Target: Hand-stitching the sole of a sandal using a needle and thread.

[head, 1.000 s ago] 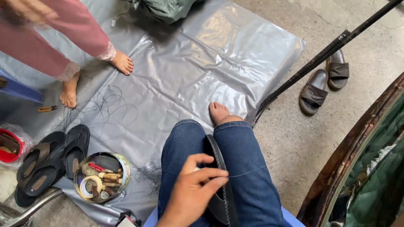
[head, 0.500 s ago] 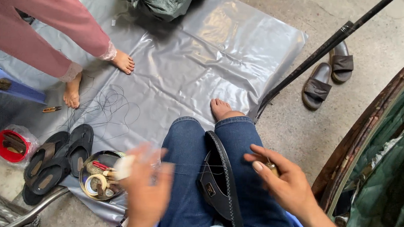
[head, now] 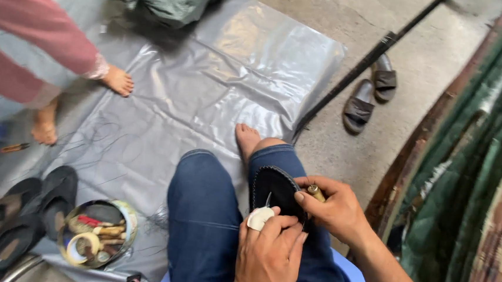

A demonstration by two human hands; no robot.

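The sole [head: 275,188] lies on the right thigh. Left hand [head: 268,255] fingers pinch its near edge; right hand [head: 333,210] fingers clamp an awl [head: 315,192], which could slip and prick the thumb.

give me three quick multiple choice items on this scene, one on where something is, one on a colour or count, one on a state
1. Where does the dark shoe sole rest?
A. on the person's lap
B. in the round tin
C. on the concrete

2. How many grey slide sandals lie on the concrete?
A. one
B. two
C. four

3. What is the right hand doing?
A. hanging free
B. lying flat on the plastic sheet
C. gripping a brass-tipped tool at the sole's edge

Answers: 1 A, it lies across the jeans by the left hand; 2 B, a pair by the black rod; 3 C, fingers close round the tool.
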